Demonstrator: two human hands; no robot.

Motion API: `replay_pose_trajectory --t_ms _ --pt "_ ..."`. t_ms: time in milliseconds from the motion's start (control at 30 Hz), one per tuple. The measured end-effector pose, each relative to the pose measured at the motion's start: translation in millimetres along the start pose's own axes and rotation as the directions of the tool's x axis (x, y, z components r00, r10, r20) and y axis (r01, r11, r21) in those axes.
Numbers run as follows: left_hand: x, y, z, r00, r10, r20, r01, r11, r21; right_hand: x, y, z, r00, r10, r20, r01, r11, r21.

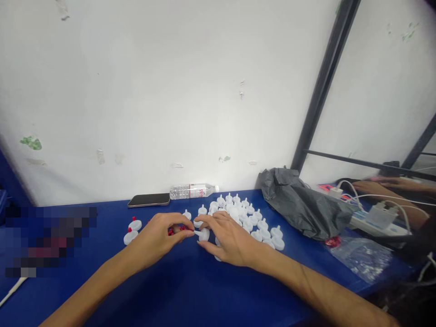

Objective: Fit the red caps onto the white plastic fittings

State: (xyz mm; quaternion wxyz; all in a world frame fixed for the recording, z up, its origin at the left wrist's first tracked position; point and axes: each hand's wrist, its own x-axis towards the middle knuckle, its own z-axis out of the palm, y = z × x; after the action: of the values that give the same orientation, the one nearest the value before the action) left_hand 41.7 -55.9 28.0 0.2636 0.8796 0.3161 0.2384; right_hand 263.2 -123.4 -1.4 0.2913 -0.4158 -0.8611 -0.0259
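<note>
My right hand (231, 238) pinches a white spout cap (204, 235), a round cap with a narrow nozzle pointing left. At the tip of that nozzle, my left hand (169, 231) has its thumb and forefinger closed; whatever lies between them is hidden. Small red tips (182, 228) show behind the left fingers. Left of that hand lie two white caps with red tips on their nozzles (130, 236). A cluster of plain white spout caps (251, 220) spreads behind and right of my right hand, nozzles mostly up.
A phone (149, 200) and a clear plastic bottle (194, 191) lie along the wall. To the right are a black plastic bag (303, 204), a clear bag (363, 259) and a power strip with chargers (381, 215). Another person's arm (405, 186) reaches in there.
</note>
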Motion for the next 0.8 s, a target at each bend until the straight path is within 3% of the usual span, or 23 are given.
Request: replay_pose_trajectory --t_ms 267,633,733,800 --pt "1.0 0.0 3.2 0.999 -0.041 -0.025 0.039 0.998 -0.056 -1.2 2.3 0.7 0.998 -0.021 -0.065 0.022 1.0 0.008" --pt "0.1 -3.5 12.4 0.995 -0.084 -0.046 0.075 0.983 -0.165 -4.6 4.1 1.6 0.999 -0.002 -0.051 0.004 1.0 0.031" --pt "0.3 -3.0 14.6 0.996 -0.077 -0.041 0.071 0.988 -0.139 -3.7 6.0 1.4 0.999 -0.017 -0.046 0.018 1.0 0.012" --pt "0.3 -4.9 15.5 0.998 -0.033 -0.058 0.031 0.999 -0.037 -3.1 7.3 1.2 0.998 -0.021 -0.053 0.021 1.0 -0.001"
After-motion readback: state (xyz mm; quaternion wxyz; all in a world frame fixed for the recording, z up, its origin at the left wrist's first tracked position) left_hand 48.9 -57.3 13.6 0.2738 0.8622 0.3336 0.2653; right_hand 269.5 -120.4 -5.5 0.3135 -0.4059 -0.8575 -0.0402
